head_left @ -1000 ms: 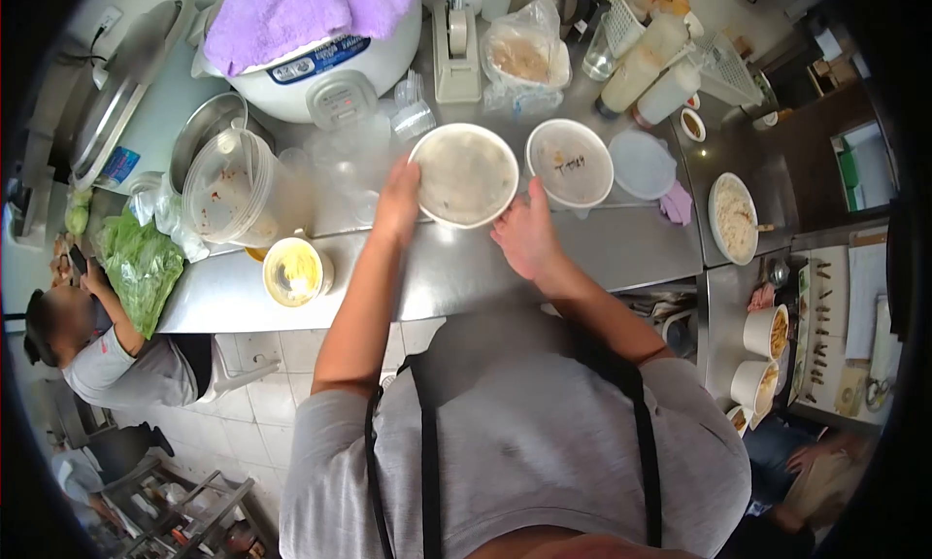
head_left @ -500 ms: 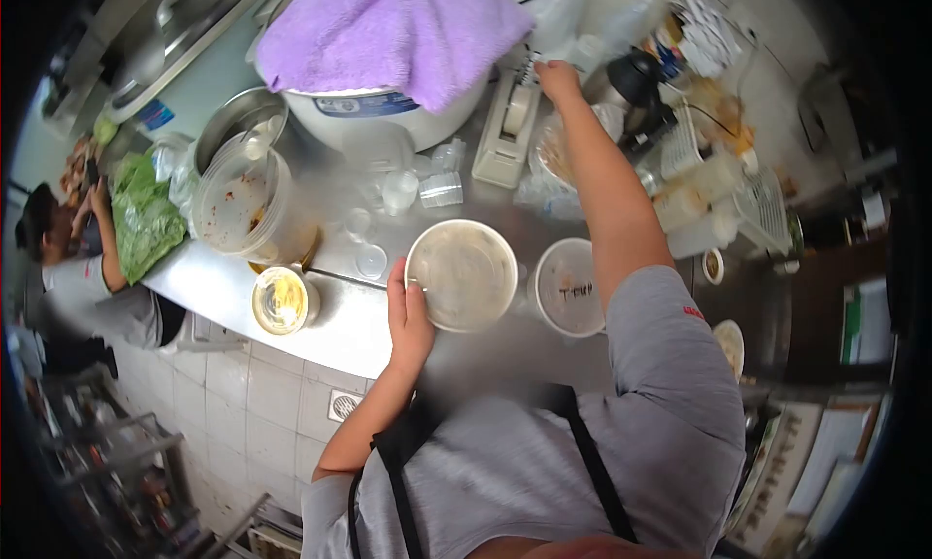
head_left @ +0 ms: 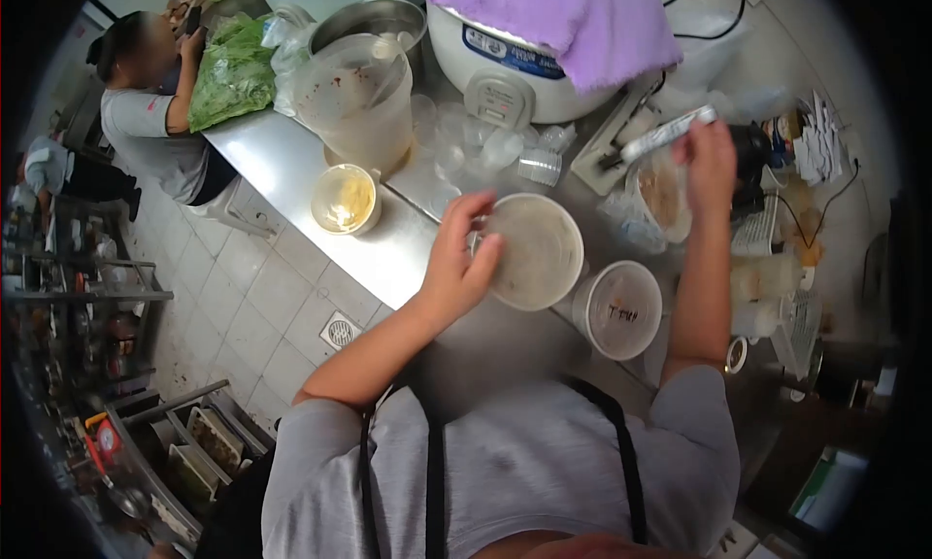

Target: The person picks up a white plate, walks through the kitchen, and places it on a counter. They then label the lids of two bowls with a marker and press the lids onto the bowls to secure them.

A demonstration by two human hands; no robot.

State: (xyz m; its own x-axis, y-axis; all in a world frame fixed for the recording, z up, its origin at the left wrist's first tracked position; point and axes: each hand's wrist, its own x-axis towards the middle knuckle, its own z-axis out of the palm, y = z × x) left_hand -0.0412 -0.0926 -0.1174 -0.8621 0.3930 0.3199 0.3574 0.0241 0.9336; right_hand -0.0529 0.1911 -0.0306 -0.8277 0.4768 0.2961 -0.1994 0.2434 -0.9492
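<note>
My left hand (head_left: 461, 260) is at the left side of a lidded round plastic tub (head_left: 537, 253) on the steel table. Its thumb and fingers are apart, with the fingertips right at the rim. Raised over the right part of the table, my right hand (head_left: 711, 156) grips a white marker pen (head_left: 670, 134), its black end pointing left. Close to the first tub stands a second lidded tub (head_left: 621, 311) with dark handwriting on its lid. Below the marker lies a clear bag or bowl of brownish food (head_left: 662, 198).
A tub of yellow food (head_left: 347, 200) stands near the table edge, beside a large clear container (head_left: 354, 107). Behind are small plastic cups (head_left: 500, 149), a rice cooker (head_left: 485, 59) under a purple towel (head_left: 573, 20) and a tape dispenser (head_left: 597, 161). A co-worker (head_left: 155, 112) sits left by bagged greens (head_left: 233, 78).
My right hand has come back from behind the tape dispenser and now holds the marker pen. My left hand's fingers have lifted from the tub's side. The view has turned left.
</note>
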